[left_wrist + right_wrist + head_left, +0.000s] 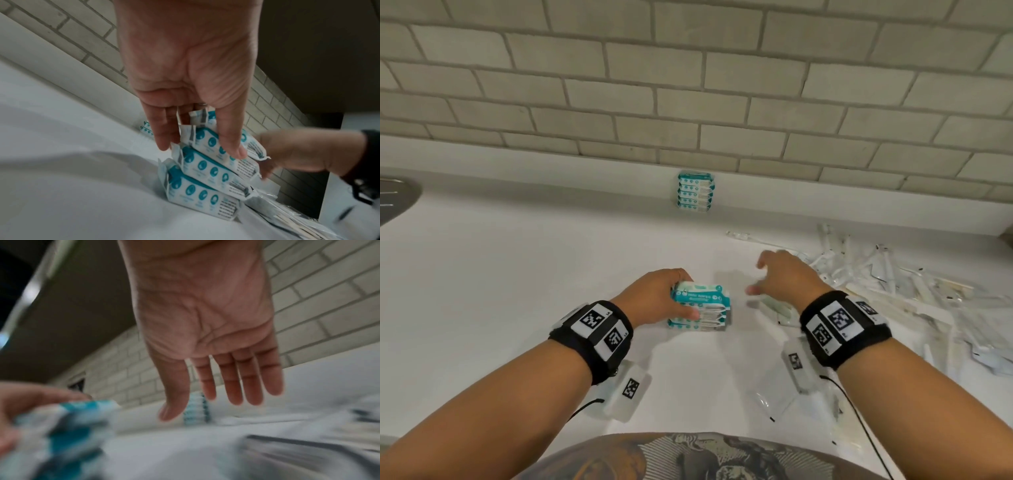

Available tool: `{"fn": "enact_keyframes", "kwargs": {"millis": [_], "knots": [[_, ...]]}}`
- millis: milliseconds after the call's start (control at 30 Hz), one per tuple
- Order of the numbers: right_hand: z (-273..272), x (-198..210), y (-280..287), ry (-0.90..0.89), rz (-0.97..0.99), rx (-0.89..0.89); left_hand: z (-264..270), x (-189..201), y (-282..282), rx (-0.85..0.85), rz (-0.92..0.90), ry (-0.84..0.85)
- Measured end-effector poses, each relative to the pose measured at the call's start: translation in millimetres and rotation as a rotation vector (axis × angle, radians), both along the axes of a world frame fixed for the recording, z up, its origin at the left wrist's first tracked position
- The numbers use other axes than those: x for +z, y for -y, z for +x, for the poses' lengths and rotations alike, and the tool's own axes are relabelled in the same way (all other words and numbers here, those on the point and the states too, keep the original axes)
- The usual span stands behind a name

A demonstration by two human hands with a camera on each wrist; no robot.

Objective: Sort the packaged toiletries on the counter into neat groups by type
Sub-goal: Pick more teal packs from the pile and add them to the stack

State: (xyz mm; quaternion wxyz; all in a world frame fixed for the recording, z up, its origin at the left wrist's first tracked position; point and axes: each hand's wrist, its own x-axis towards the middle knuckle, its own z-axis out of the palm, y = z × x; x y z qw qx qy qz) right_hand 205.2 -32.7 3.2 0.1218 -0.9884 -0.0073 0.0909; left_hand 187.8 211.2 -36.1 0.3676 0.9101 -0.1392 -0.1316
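We are gripping a short stack of teal wipe packs (700,310) in our left hand (654,294), fingers (164,134) behind and thumb in front, its long axis running left to right on the worktop (517,257). Our right hand (784,274) is hovering just beside it, fingers (236,382) spread and holding nothing. Straight beyond, well apart, the finished wipe pile (695,192) is standing at the wall; the left hand looks better placed to carry.

White counter (517,274): two teal wipe-pack stacks (695,192) (702,311), clear-wrapped toiletries pile (914,294) at right.
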Motion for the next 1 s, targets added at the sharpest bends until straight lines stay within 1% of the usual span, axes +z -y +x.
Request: {"fn": "enact_keyframes", "kwargs": {"millis": [33, 67, 100, 167, 200, 233, 300, 333, 367, 433, 467, 533, 600, 633, 667, 700, 733, 800, 867, 933, 1000], "knots": [[1, -8, 9, -0.059, -0.116, -0.008, 0, 0, 0, 0.003, -0.001, 0.001], [0, -17, 14, -0.111, -0.190, -0.006, 1, 0, 0, 0.006, 0.003, 0.001], [0, -24, 18, -0.134, -0.210, -0.004, 1, 0, 0, 0.006, 0.009, 0.001], [1, -29, 21, -0.130, -0.129, 0.003, 2, 1, 0, 0.002, 0.025, 0.000], [2, -26, 20, -0.145, -0.052, 0.009, 2, 2, 0, 0.001, 0.033, 0.001], [4, -22, 18, -0.192, 0.056, 0.006, 2, 2, 1, 0.000, 0.039, -0.001], [6, -17, 14, -0.350, 0.255, -0.021, 1, 2, 1, 0.005, 0.052, -0.010], [7, -17, 12, -0.389, 0.256, -0.021, 1, 2, 1, 0.009, 0.055, -0.015], [7, -19, 12, -0.383, 0.195, -0.011, 0, 2, 1, 0.011, 0.054, -0.019], [10, -23, 16, -0.308, 0.059, 0.013, 0, 3, 1, 0.015, 0.049, -0.030], [10, -23, 18, -0.262, 0.043, 0.025, 0, 4, 1, 0.016, 0.051, -0.034], [8, -20, 21, -0.205, 0.120, 0.044, 0, 4, 2, 0.014, 0.057, -0.034], [3, -18, 19, -0.271, 0.168, 0.114, 0, 4, 2, 0.011, 0.060, -0.034], [-2, -19, 15, -0.321, 0.119, 0.167, 0, 4, 2, 0.012, 0.058, -0.035], [-7, -24, 10, -0.344, 0.026, 0.221, 0, 4, 2, 0.012, 0.055, -0.035], [-10, -28, 7, -0.329, -0.069, 0.256, 0, 5, 2, 0.011, 0.056, -0.035], [-10, -30, 5, -0.284, -0.116, 0.249, 0, 5, 2, 0.008, 0.059, -0.036], [-6, -18, 6, -0.167, -0.068, 0.186, 0, 6, 3, 0.007, 0.065, -0.041], [0, 5, 5, -0.027, 0.064, 0.172, -1, 7, 3, 0.009, 0.047, -0.056], [1, 29, -8, 0.079, 0.184, 0.245, -2, 8, 2, 0.021, 0.009, -0.090], [-6, 43, -30, 0.085, 0.205, 0.372, -3, 9, 0, 0.027, -0.016, -0.119]]}}
